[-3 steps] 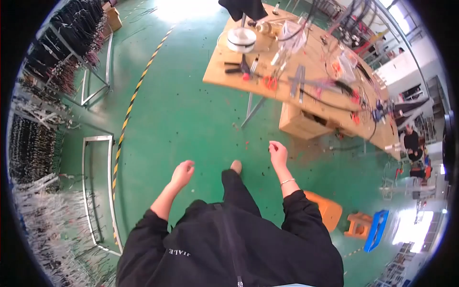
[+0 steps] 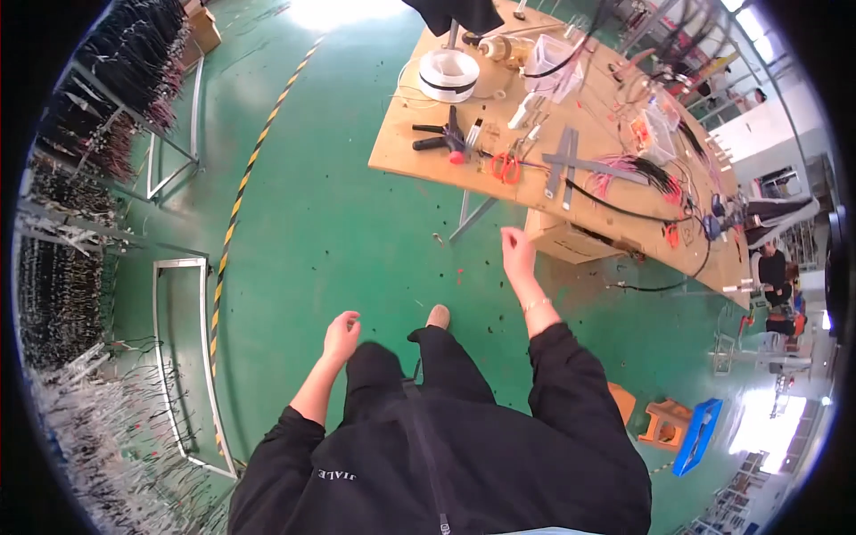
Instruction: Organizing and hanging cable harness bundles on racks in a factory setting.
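My left hand (image 2: pixel 342 336) hangs over the green floor, its fingers loosely curled in, with nothing visible in them. My right hand (image 2: pixel 518 256) is raised just short of the near edge of a wooden worktable (image 2: pixel 415 165). Its fingers are bent together, and I see nothing in them; it touches nothing. Closest to it on the tabletop are red-handled scissors (image 2: pixel 506 168), a black hand tool (image 2: pixel 453 135) with a red end, and crossed grey metal strips (image 2: pixel 562 165).
A white spool (image 2: pixel 448 73), clear plastic bins (image 2: pixel 551 67) and a bundle of black and pink wires (image 2: pixel 655 174) lie on the table. Below it stands a cardboard box (image 2: pixel 571 242). Racks of hanging cables (image 2: pixel 67 276) and a metal frame (image 2: pixel 209 357) line the left. Orange stools (image 2: pixel 664 422) stand behind right.
The table has come slightly nearer in view. My right hand has risen toward its edge, and my left hand has shifted a little. More of my left leg shows.
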`<action>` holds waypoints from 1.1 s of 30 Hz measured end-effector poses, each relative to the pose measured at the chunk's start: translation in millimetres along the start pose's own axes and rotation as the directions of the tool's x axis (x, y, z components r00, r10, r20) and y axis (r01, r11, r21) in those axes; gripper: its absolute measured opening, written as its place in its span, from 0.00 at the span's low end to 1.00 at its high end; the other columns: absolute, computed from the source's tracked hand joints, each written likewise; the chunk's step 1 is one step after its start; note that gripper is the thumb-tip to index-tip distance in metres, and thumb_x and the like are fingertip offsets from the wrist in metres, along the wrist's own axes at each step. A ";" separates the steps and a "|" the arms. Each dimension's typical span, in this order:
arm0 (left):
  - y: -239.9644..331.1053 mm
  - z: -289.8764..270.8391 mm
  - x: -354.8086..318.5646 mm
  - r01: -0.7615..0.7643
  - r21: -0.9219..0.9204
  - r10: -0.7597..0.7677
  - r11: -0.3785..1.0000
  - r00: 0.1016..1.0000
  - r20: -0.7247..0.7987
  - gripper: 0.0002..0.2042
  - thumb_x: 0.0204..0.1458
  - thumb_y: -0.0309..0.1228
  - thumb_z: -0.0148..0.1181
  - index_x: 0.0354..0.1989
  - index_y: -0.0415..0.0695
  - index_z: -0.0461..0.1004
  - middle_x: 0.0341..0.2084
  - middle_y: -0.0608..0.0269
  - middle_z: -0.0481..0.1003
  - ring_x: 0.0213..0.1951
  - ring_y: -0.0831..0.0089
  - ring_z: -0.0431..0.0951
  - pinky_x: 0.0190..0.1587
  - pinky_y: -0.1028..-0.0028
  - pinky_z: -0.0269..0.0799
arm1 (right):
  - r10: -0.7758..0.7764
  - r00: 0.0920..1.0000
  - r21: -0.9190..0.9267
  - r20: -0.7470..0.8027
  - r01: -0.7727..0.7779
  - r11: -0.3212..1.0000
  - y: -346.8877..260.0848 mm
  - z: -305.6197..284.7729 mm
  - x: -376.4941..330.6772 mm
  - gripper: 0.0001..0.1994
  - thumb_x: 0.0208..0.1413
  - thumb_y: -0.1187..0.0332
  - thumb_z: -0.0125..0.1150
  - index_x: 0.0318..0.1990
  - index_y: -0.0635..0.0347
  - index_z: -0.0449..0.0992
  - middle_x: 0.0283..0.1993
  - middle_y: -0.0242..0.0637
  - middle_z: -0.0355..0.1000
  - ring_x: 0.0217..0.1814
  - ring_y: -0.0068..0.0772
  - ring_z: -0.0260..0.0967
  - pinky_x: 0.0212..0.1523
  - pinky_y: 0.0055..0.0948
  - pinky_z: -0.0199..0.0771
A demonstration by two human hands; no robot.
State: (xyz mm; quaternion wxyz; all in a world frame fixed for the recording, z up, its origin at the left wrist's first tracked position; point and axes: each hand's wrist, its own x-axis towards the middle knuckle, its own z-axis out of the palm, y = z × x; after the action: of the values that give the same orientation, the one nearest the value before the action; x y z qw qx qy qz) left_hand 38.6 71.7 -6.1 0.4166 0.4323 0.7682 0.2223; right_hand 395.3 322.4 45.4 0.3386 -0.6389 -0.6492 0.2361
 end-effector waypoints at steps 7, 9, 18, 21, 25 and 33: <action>123.4 -17.2 154.9 -0.136 -0.104 0.121 0.985 0.983 -0.141 0.11 0.53 0.23 0.54 0.44 0.39 0.74 0.39 0.53 0.75 0.38 0.59 0.77 0.44 0.66 0.74 | -0.040 0.984 -0.396 -0.174 -0.033 0.918 50.5 83.6 163.5 0.16 0.54 0.66 0.63 0.48 0.59 0.71 0.44 0.46 0.69 0.51 0.51 0.66 0.49 0.46 0.67; 151.8 -33.1 216.8 -0.305 0.114 0.324 0.946 0.913 -0.247 0.11 0.54 0.21 0.54 0.45 0.37 0.74 0.40 0.53 0.76 0.39 0.63 0.78 0.45 0.70 0.74 | 0.018 0.989 -0.461 -0.149 -0.085 0.883 33.4 95.1 170.7 0.17 0.51 0.63 0.66 0.45 0.58 0.70 0.41 0.46 0.70 0.48 0.50 0.67 0.45 0.46 0.68; 329.5 -43.9 559.8 -0.515 -0.018 0.429 0.857 0.732 -0.529 0.28 0.50 0.29 0.59 0.61 0.37 0.62 0.55 0.49 0.69 0.56 0.56 0.70 0.57 0.66 0.67 | 0.556 0.829 -0.493 0.056 -0.461 0.738 2.8 62.0 200.5 0.17 0.46 0.74 0.65 0.45 0.62 0.71 0.37 0.45 0.76 0.40 0.41 0.75 0.42 0.38 0.75; 381.6 -50.9 621.5 -0.334 -0.302 0.270 0.893 0.934 -0.236 0.32 0.48 0.39 0.66 0.59 0.37 0.64 0.47 0.54 0.75 0.48 0.66 0.75 0.49 0.70 0.71 | 0.518 0.851 0.076 0.090 -0.524 0.848 25.1 32.1 164.9 0.13 0.51 0.77 0.60 0.45 0.64 0.70 0.36 0.37 0.76 0.38 0.30 0.76 0.37 0.30 0.75; 383.2 -94.7 589.9 -0.226 -0.233 0.276 0.946 0.938 0.210 0.19 0.51 0.45 0.62 0.36 0.39 0.80 0.21 0.65 0.71 0.25 0.75 0.68 0.31 0.71 0.67 | 0.473 0.878 0.282 0.067 -0.472 0.835 -61.6 0.1 172.4 0.13 0.53 0.78 0.59 0.45 0.65 0.68 0.38 0.35 0.74 0.39 0.26 0.74 0.37 0.26 0.75; 304.7 -155.4 436.1 0.187 -0.670 0.040 0.718 0.951 0.307 0.15 0.61 0.43 0.53 0.40 0.45 0.78 0.14 0.82 0.53 0.18 0.89 0.50 0.19 0.83 0.45 | 0.254 0.542 0.342 0.801 -0.763 0.549 -153.4 78.0 264.1 0.22 0.49 0.77 0.68 0.52 0.66 0.67 0.33 0.30 0.68 0.33 0.21 0.67 0.38 0.22 0.71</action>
State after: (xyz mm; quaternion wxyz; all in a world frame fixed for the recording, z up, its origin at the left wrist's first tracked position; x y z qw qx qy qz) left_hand -66.5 605.7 98.4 0.6678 0.2426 0.5736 0.4077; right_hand 246.9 582.4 143.8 0.1904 -0.5141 -0.3572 0.7562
